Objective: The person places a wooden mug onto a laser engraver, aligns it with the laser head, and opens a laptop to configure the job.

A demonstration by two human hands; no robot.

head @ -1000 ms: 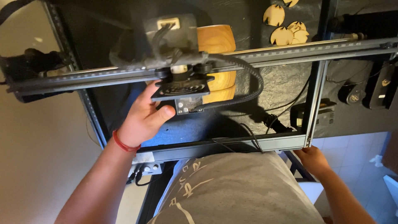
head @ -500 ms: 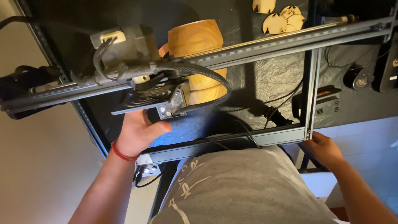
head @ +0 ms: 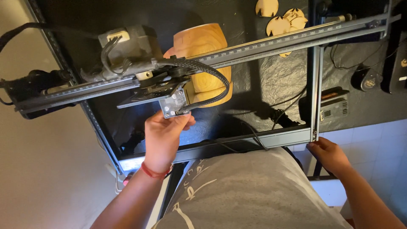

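Left hand point(head: 163, 138) sits at 7 o'clock of centre, fingers curled up around the lower edge of the laser head point(head: 171, 103), pinching its small grey block between thumb and fingertips. A red band point(head: 153, 171) circles that wrist. The head hangs from the gantry rail point(head: 263, 44), which runs from 9 o'clock up to 2 o'clock across the frame point(head: 254, 142). A braided cable point(head: 214, 74) loops from the head out to 3 o'clock and back under it. A wooden cup point(head: 203, 42) lies on the black mat point(head: 271, 80) just behind the head, at its 1 o'clock, partly hidden by the rail.

Right hand point(head: 330, 154) is at 4 o'clock, fingers loosely closed over the frame's near right corner, touching it. Wooden cutouts point(head: 280, 23) lie at 1 o'clock, well apart from both hands.
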